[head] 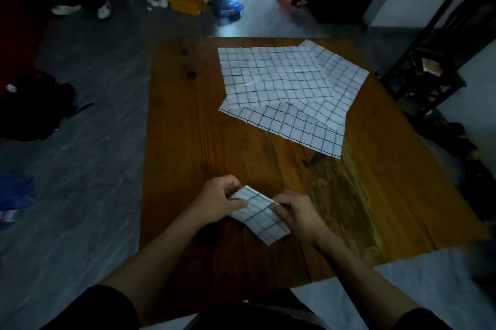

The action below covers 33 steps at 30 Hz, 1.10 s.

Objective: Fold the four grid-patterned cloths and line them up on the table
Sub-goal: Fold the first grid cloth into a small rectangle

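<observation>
Folded grid cloth sits near the front edge of the wooden table, held between both hands. Left hand pinches its left end, thumb on top. Right hand grips the right edge, fingers curled. Whether the cloth touches the tabletop cannot be determined in dim light. Unfolded grid cloths lie overlapped at the far right, well apart.
</observation>
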### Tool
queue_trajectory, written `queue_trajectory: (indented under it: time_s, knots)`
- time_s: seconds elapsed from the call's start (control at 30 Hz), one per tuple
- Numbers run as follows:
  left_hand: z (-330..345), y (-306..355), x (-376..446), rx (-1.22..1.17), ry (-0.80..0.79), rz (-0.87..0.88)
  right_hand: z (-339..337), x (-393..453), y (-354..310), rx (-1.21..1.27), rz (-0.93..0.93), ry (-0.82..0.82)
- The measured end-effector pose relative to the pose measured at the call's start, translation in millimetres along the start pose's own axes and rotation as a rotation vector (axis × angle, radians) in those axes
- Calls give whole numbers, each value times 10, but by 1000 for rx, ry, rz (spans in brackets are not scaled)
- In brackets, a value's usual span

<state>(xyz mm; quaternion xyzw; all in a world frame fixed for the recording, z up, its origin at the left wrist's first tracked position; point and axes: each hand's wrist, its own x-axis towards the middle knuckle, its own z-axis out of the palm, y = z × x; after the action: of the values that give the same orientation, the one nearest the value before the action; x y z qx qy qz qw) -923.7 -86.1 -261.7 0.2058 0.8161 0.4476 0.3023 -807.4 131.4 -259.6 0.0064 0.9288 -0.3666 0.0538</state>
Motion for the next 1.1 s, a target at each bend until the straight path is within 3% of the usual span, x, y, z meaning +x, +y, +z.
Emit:
queue_trajectory:
  time_s: [0.17,0.3,0.53,0.67,0.77,0.87,1.1]
  knots:
    - [261,55,77,-54,-105,15,-208,-470,81,87,173,178]
    - [572,262,38,-162,-22,76,-363,-767,177,65,210,183]
    - [1126,685,65,-127,79,76,-613,-1186,543,222,265,252]
    - [1568,1153,123,-286,181,7,-867,-1429,914,419,281,339]
    - [2006,1501,155,-421,76,-99,-1134,-1655,1245,505,284,396]
    - [2483,1709,182,-285,-11,-139,-1407,-1894,1576,539,263,387]
    - [3123,2117,324,-168,108,-120,-1901,-2160,2078,530,357,352]
